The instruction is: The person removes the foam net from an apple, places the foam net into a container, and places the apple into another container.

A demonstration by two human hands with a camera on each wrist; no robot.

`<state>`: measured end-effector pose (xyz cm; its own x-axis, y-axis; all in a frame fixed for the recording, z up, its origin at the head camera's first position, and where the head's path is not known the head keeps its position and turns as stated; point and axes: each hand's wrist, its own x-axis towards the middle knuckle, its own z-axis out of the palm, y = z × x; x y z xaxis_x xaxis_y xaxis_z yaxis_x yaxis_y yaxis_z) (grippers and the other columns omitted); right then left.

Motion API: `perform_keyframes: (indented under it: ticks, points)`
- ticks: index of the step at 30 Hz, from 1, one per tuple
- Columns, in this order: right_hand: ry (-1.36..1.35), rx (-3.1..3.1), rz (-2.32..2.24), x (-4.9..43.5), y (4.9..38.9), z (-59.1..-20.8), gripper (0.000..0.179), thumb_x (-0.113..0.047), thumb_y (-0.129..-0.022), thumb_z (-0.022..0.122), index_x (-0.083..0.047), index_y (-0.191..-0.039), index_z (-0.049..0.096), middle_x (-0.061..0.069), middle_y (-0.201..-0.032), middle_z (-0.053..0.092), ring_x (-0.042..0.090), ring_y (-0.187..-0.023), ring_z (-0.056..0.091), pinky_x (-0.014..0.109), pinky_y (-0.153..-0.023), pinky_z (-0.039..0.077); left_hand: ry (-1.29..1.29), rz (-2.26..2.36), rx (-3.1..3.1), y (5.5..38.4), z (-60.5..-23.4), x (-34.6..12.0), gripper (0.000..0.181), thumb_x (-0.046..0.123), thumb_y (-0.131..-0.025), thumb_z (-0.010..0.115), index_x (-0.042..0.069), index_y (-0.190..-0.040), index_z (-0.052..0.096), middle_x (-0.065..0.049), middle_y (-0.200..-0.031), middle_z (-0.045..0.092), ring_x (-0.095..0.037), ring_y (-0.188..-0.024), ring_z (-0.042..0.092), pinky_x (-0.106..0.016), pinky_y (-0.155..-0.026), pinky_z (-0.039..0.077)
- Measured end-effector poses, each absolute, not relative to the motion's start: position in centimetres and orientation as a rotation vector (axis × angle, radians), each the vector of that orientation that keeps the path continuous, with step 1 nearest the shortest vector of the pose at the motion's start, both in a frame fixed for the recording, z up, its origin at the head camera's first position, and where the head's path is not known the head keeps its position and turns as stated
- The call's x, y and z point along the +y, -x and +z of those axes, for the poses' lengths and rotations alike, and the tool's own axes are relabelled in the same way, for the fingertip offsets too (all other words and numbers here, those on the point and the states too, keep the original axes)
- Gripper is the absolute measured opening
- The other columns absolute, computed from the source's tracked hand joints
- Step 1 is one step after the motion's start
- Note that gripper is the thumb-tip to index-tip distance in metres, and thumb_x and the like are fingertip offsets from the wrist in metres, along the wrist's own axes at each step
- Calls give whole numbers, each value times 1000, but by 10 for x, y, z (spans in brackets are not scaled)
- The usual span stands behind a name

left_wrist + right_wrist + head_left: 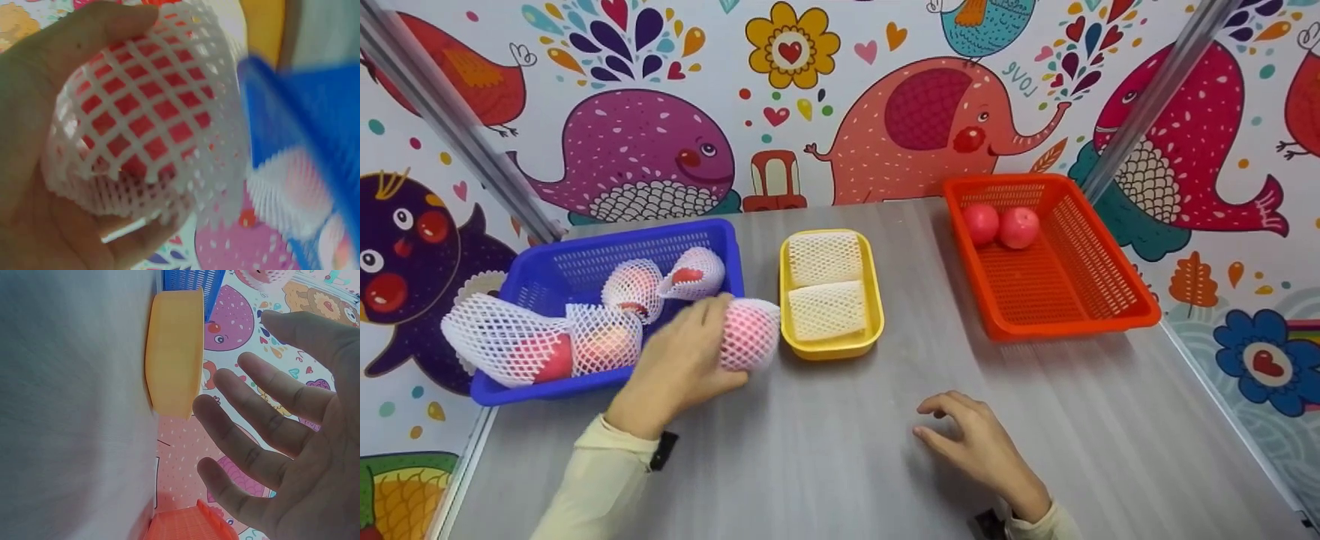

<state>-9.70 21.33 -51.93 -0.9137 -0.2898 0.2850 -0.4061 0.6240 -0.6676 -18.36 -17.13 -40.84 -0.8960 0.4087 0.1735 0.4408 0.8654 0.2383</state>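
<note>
My left hand [682, 364] grips a red apple in a white foam net [750, 334], at the right front corner of the blue basket [559, 391]. In the left wrist view, the thumb and fingers curl round the foam-netted apple [146, 107], with the basket's blurred rim beside it. Several more fruits in foam nets lie in that basket, among them a netted one [604, 341] at the front. My right hand [979, 446] hovers over the table's right half, holding nothing. Its fingers are loosely bent and spread in the right wrist view.
A yellow tray [832, 350] with two flat foam nets [826, 309] stands mid-table, right of the left hand. At the back right, a red basket [1072, 330] holds two bare red apples [1020, 227]. Patterned walls [780, 150] border the grey table [825, 450].
</note>
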Motion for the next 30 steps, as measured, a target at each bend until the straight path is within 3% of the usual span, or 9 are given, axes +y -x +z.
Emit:
perform_keyframes:
  ticks: [8,16,30]
  points:
    - [-599,-2682,1157,211,98,-521,16,-23,-88,79,-19,-100,70,-2,-95,68,20,-85,64,41,-74,54,845,-776,-2786,166,-470,-132,96,34,-61,91,-1,-139,47,-18,-128,58,-34,-114,58,-49,-98,48]
    - [-585,-2726,1172,210,95,-525,16,-23,-89,78,-14,-100,71,-2,-94,69,20,-84,65,40,-74,54,850,-1011,-2817,145,-518,-106,98,38,-64,92,-2,-140,44,-15,-124,59,-29,-108,61,-47,-94,51]
    - [-624,-2723,1174,203,98,-525,14,-20,-89,77,-13,-99,71,-3,-95,69,18,-87,65,38,-76,53,833,-1094,-2856,135,-522,-98,102,43,-67,91,7,-147,40,-13,-130,57,-27,-114,58,-47,-97,49]
